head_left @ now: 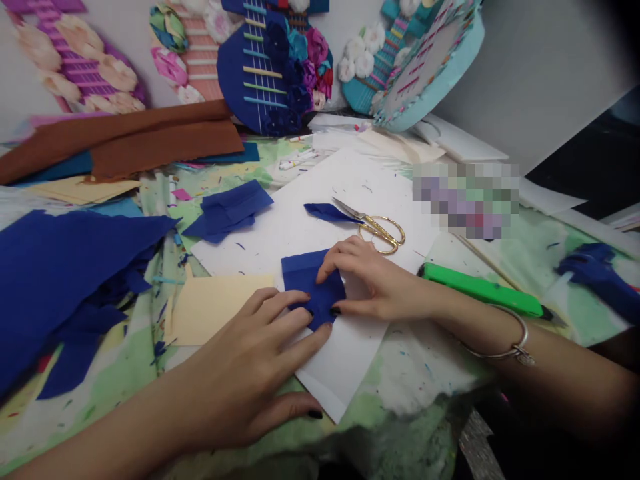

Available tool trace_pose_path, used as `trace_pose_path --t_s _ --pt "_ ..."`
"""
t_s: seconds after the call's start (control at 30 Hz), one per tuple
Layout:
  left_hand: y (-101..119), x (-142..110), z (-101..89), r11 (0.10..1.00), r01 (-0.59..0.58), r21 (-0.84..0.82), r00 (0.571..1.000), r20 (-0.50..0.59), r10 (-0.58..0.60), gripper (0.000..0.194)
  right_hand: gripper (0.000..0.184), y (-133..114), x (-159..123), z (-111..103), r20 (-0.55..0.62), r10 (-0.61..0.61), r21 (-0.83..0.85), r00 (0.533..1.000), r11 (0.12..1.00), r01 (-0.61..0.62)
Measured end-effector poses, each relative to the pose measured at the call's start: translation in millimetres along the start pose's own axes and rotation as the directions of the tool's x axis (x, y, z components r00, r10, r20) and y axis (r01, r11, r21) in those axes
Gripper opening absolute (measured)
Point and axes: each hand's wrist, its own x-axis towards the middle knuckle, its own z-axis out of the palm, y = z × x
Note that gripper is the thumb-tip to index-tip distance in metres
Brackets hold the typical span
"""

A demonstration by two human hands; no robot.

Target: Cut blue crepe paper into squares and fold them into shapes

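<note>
A square of dark blue crepe-like paper (306,270) lies on white sheets in front of me. My left hand (265,353) is spread, its fingertips resting on the lower left part of the square and its thumb apart below. From the right comes my right hand (367,277), fingers bent and thumb apart, tips touching the square's right side. Gold-handled scissors (383,232) lie just beyond it, blades over a small folded blue piece (327,213). More blue pieces (233,208) are stacked farther left. A cream card (215,307) sits beside my left hand.
A large blue sheet (65,280) with scraps covers the left side. Under my right forearm lies a green utility knife (483,288). Brown crepe paper (165,140) lies at the back left. Decorated guitar shapes (257,73) stand against the wall. A blue-handled tool (597,277) is at right.
</note>
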Motion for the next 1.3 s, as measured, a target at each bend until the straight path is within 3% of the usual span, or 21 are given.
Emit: trace_pose_path --t_s 0.27,0.8,0.9,1.03,1.13,1.3 --pt "3.0 2.9 3.4 1.000 0.014 -0.026 0.999 -0.053 -0.015 0.049 0.027 -0.1 0.7 2.1 0.012 0.016 -0.045 1.000 0.999 -0.015" --pt "-2.9 -6.2 -14.2 0.998 0.023 -0.056 0.999 0.048 -0.020 0.044 0.025 1.3 -1.0 3.1 -0.001 0.002 -0.044 1.000 0.999 -0.002" --pt "-6.5 -7.0 -15.1 0.999 -0.013 -0.038 0.999 0.036 0.015 0.049 0.019 0.8 -3.8 2.3 -0.042 -0.072 -0.059 0.996 0.996 0.070" --pt "-8.5 -5.3 -14.9 0.997 -0.077 0.007 0.997 0.011 0.076 0.051 0.008 -4.8 -10.1 2.3 -0.116 -0.296 -0.050 0.948 0.955 0.293" --pt "-8.7 -4.7 -13.5 0.997 -0.081 0.003 0.997 -0.015 0.082 0.050 0.014 -10.7 -15.7 5.0 -0.043 -0.382 -0.048 0.923 0.924 0.380" --pt "-10.5 -6.3 -11.1 0.996 -0.082 0.021 0.996 -0.021 0.083 0.048 0.019 -16.7 -21.7 10.3 0.066 -0.394 -0.121 0.917 0.909 0.399"
